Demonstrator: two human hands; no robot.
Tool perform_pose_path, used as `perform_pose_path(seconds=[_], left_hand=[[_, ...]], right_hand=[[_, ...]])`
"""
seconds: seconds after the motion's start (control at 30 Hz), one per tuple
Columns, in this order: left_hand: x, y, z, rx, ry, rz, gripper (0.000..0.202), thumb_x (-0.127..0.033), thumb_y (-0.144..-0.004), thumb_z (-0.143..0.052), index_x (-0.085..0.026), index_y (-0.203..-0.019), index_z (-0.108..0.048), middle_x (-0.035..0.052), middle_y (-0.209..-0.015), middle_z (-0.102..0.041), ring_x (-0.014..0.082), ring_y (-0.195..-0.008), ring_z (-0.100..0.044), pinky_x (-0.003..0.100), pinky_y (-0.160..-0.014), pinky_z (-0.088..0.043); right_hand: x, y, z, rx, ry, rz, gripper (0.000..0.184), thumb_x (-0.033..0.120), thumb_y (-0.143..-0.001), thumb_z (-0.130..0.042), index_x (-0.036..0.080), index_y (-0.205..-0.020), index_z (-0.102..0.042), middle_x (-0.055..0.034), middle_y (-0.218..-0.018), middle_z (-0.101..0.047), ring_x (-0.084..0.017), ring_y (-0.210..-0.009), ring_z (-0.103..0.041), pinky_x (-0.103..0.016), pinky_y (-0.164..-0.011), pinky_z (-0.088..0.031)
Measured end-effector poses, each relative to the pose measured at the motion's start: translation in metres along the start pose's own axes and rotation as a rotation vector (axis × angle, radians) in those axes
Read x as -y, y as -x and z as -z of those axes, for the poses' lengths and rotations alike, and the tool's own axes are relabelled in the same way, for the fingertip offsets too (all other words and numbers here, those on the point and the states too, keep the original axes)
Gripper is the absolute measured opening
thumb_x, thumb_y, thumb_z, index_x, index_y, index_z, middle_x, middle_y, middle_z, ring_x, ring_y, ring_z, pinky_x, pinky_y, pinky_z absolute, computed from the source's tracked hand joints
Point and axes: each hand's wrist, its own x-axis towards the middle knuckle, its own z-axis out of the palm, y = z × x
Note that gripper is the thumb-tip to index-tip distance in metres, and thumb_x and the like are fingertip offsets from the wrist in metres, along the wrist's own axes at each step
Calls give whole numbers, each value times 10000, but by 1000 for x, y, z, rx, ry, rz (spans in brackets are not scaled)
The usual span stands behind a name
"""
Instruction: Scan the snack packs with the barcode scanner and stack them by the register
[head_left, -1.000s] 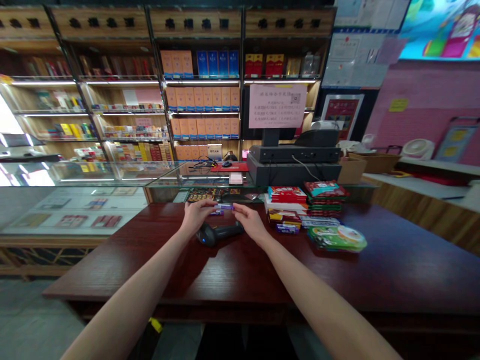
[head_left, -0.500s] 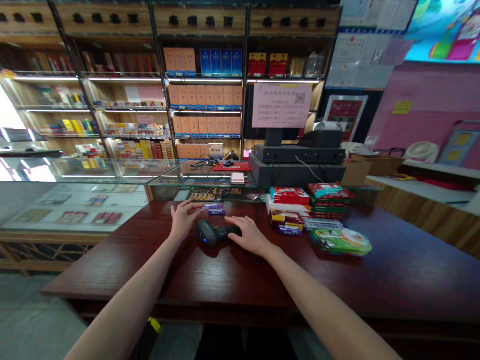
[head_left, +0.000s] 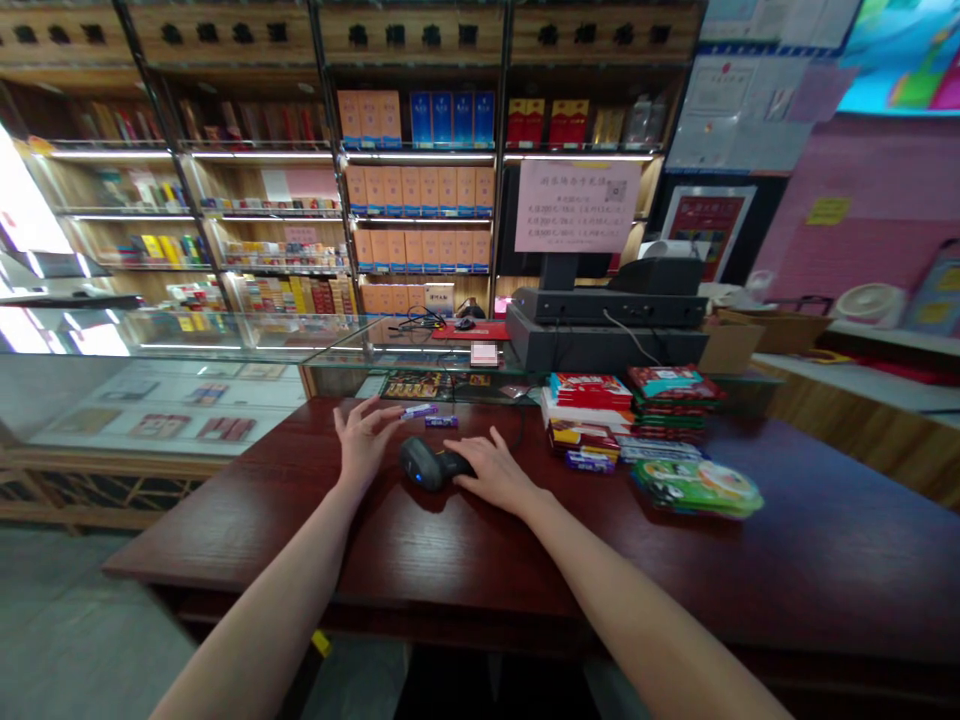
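Dark red table [head_left: 247, 525] bears a black barcode scanner [head_left: 427, 463], right hand [head_left: 491, 473] cupped over its grip; left hand [head_left: 365, 445] spreads empty near purple-wrapped bars [head_left: 418, 411].

Right hand [head_left: 491, 475] now on barcode scanner [head_left: 424, 463], left hand [head_left: 364, 443] open and apart, purple bar [head_left: 418, 411] set down

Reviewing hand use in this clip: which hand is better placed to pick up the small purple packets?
Probably the left: the open left hand has its fingers reaching toward the purple packets, while the right hand lies on the black barcode scanner.
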Motion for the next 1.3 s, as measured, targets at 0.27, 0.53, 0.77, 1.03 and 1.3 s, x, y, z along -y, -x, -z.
perform_pose_path(seconds=[0.27,0.53,0.77,1.03,1.3], left_hand=[[2,0,1,-16,-17,20,129,-298,-841,-693,-338,-951,-747,19,-1131,-752,282,-1292,-552,615,-1212,-21],[6,0,2,-29,-14,46,141,-331,-845,-683,-343,-968,-753,28,-1128,-745,278,-1287,-553,579,-1216,-84],[11,0,1,-23,-21,79,172,-352,-848,-678,-323,-994,-764,51,-1173,-722,264,-1253,-586,550,-1215,-131],[10,0,2,-14,-17,72,188,-384,-863,-665,-319,-1005,-769,53,-1154,-724,255,-1211,-612,530,-1209,-182],[10,1,3,-26,13,58,190,-369,-855,-676,-313,-1006,-778,56,-1141,-721,263,-1204,-617,509,-1213,-202]], right_hand=[[-7,3,5,8,-3,-20,497,223,-887,-688,280,-1363,-555,-77,-1286,-651,-245,-1220,-579,-627,-1190,-149],[-16,14,19,-4,-34,-17,520,258,-885,-685,316,-1380,-537,-62,-1292,-640,-246,-1244,-562,-621,-1184,-148],[-23,18,32,-5,-87,-19,497,311,-881,-694,321,-1361,-562,-56,-1290,-642,-256,-1248,-556,-619,-1163,-174],[-24,16,35,-4,-106,-13,481,309,-876,-695,329,-1343,-583,-50,-1279,-656,-262,-1226,-567,-591,-1139,-209],[-24,13,35,-6,-123,2,453,296,-885,-690,309,-1326,-589,-55,-1255,-665,-262,-1194,-572,-551,-1102,-272]])
